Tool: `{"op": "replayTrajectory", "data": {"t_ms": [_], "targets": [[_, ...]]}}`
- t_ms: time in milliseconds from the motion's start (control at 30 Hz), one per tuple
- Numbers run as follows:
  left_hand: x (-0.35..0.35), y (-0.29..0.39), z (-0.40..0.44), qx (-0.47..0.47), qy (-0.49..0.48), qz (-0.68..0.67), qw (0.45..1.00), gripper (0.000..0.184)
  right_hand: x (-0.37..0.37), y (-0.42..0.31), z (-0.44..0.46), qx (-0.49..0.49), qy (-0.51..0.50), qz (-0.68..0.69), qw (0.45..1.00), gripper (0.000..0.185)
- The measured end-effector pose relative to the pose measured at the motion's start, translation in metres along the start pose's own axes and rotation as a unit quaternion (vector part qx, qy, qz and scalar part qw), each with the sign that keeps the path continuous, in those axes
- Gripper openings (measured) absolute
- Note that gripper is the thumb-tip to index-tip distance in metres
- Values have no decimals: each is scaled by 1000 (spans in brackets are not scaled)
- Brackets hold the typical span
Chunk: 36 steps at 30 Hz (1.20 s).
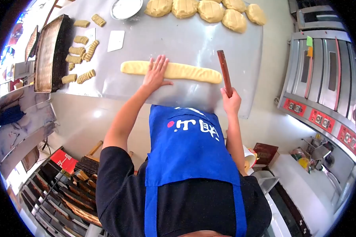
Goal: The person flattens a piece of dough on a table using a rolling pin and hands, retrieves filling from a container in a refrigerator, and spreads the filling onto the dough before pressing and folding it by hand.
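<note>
The person's left hand (157,72) lies palm down across a long, pale dough roll (194,74), fingers out straight and thumb spread, gripping nothing. The roll stretches over the middle of the bench (174,43), roughly along its near edge. The right hand (231,100) is wrapped round the near end of a wooden stick (224,71), just beside the roll. I see dough lumps (211,11) towards the far right corner and ridged pieces (91,50) by the left edge

Blue apron (188,152), red panel (64,160): white characters, not legible.
</note>
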<state>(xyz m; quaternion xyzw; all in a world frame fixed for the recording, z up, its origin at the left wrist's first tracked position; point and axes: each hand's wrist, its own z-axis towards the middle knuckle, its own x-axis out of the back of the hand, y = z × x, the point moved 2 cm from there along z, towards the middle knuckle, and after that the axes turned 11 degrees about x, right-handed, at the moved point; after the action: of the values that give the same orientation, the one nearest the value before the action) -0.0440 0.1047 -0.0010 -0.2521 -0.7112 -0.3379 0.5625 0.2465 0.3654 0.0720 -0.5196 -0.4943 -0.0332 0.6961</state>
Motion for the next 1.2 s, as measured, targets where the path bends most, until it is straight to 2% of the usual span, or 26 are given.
{"op": "replayTrajectory", "data": {"t_ms": [33,133,200,267,367,500,600,667,733,933,1000,1167,1200], "targets": [[-5,-9,8,-18,31,-14,999,130,-1,-3,-2,-1,0,-5,1000,38],[-9,-11,21,-29,15,49,998,128,0,-6,-7,-7,-10,-19,1000,38],[-10,-10,19,-29,26,38,999,125,-1,-7,-8,6,3,-20,1000,38],[9,0,11,-93,6,19,995,125,-1,-10,-9,5,10,-12,1000,37],[-15,-2,28,-82,39,-39,995,128,-6,-12,-10,12,14,-1,1000,36],[-11,4,33,-81,43,3,996,129,-5,-23,-7,3,3,-12,1000,35],[5,22,22,-82,-19,-9,996,125,-12,-24,-5,5,24,19,1000,33],[-18,28,29,-116,32,-29,992,125,-18,-23,-2,9,24,22,999,33],[-24,25,38,-97,65,-44,992,124,-21,-30,-1,1,32,21,999,32],[-16,40,14,-79,37,62,994,112,-14,-30,2,-26,23,19,999,31],[-12,38,4,-124,38,1,992,108,-14,-28,0,-9,52,26,998,32],[-3,31,-4,-111,-13,-61,992,106,-21,-19,3,-4,44,13,999,33],[-4,20,-12,-75,-6,-59,995,105,-21,-19,4,10,45,9,999,33]]}}
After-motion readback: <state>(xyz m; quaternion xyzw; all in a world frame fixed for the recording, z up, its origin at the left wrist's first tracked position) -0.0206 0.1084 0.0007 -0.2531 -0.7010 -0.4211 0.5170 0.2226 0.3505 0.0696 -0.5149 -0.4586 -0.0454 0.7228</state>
